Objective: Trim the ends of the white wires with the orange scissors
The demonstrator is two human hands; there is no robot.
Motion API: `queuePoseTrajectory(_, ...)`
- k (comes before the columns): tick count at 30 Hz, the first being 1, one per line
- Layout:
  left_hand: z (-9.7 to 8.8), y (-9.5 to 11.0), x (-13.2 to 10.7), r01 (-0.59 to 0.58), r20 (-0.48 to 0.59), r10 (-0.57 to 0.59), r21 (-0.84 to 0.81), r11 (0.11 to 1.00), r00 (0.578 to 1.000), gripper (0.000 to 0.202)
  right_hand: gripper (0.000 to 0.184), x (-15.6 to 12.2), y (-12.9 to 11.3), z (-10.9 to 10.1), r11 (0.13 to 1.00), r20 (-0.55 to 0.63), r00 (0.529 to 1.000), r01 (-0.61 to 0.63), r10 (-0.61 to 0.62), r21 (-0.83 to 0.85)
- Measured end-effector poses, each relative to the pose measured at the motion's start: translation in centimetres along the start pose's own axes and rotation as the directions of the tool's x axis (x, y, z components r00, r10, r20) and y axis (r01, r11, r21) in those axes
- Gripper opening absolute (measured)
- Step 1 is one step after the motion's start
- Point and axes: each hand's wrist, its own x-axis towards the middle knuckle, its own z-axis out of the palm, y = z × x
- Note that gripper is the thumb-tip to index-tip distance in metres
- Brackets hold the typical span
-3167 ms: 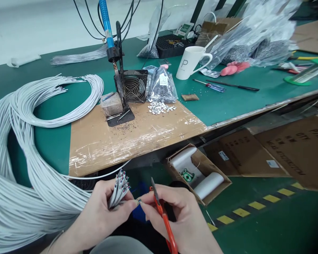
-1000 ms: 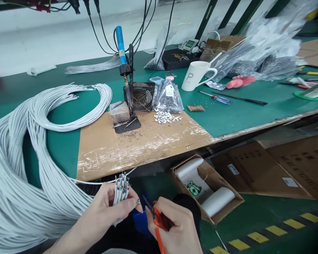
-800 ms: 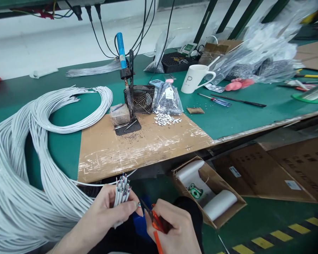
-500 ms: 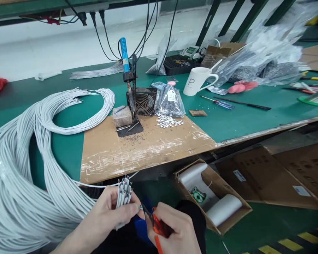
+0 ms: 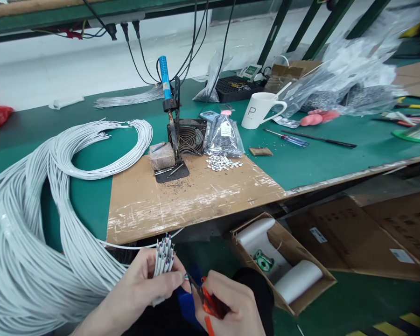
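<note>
My left hand (image 5: pixel 145 282) is closed round a bundle of white cables (image 5: pixel 164 259), whose cut ends point up and show small coloured wire tips. Between its thumb and forefinger one cable end sticks out to the right. My right hand (image 5: pixel 227 303) grips orange-handled scissors (image 5: pixel 209 303). Their dark blades reach that single cable end, close to my left fingertips. Whether the blades are fully closed is hard to make out. A large coil of white cable (image 5: pixel 28 242) lies to the left, behind my left forearm.
A soldering iron (image 5: pixel 165 79) stands upright in its holder on a cardboard sheet (image 5: pixel 196 200), beside a small fan (image 5: pixel 189 137) and a pile of small white pieces (image 5: pixel 222 163). A white mug (image 5: pixel 261 109) and screwdriver (image 5: pixel 290 138) lie right. Below stands an open carton (image 5: pixel 283 266).
The camera view has shifted slightly, so the bench appears a little lower. Both hands keep almost the same pose, with the scissors still at the cable end.
</note>
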Motion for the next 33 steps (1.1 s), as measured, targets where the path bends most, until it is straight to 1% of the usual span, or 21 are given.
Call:
queuePoseTrajectory(3, 0.2, 0.3, -0.2, 0.008, -0.036, -0.008, 0.001, 1.000, 0.999, 0.041, 0.039, 0.0, 0.0, 0.0, 1.000, 0.004, 1.000, -0.005, 0.005, 0.002)
queuePoseTrajectory(7, 0.0, 0.3, -0.1, 0.017, -0.009, -0.017, 0.023, 1.000, 1.000, 0.042, 0.038, -0.1, -0.1, 0.0, 0.999, 0.003, 1.000, -0.031, 0.031, 0.028)
queuePoseTrajectory(12, -0.2, 0.3, 0.0, 0.065, 0.008, -0.066, 0.057, 0.996, 0.998, 0.045, 0.034, -0.1, -0.3, 0.1, 0.997, 0.001, 0.999, -0.052, 0.052, 0.063)
queuePoseTrajectory(15, -0.3, 0.2, -0.1, 0.050, 0.012, -0.051, 0.063, 0.997, 0.999, 0.044, 0.033, 0.0, -0.5, 0.1, 0.996, -0.034, 0.999, -0.028, 0.031, 0.081)
queuePoseTrajectory(18, -0.3, 0.0, -0.1, 0.028, 0.034, -0.030, 0.060, 0.998, 0.999, 0.043, 0.032, 0.2, -0.6, 0.0, 0.997, -0.031, 0.999, -0.016, 0.018, 0.077)
queuePoseTrajectory(25, -0.8, 0.1, -0.1, 0.089, 0.036, -0.093, 0.095, 0.991, 0.995, 0.041, 0.035, 0.3, -0.6, -0.1, 0.998, -0.032, 0.999, 0.017, -0.015, 0.062)
queuePoseTrajectory(29, -0.9, -0.2, -0.1, 0.074, 0.054, -0.078, 0.072, 0.995, 0.995, 0.036, 0.037, 0.2, -0.5, 0.1, 0.998, -0.030, 0.999, 0.027, -0.025, 0.057)
queuePoseTrajectory(33, -0.9, -0.3, -0.1, 0.075, 0.051, -0.079, 0.082, 0.994, 0.996, 0.031, 0.035, 0.0, -0.4, 0.1, 0.997, -0.026, 0.999, 0.025, -0.023, 0.069)
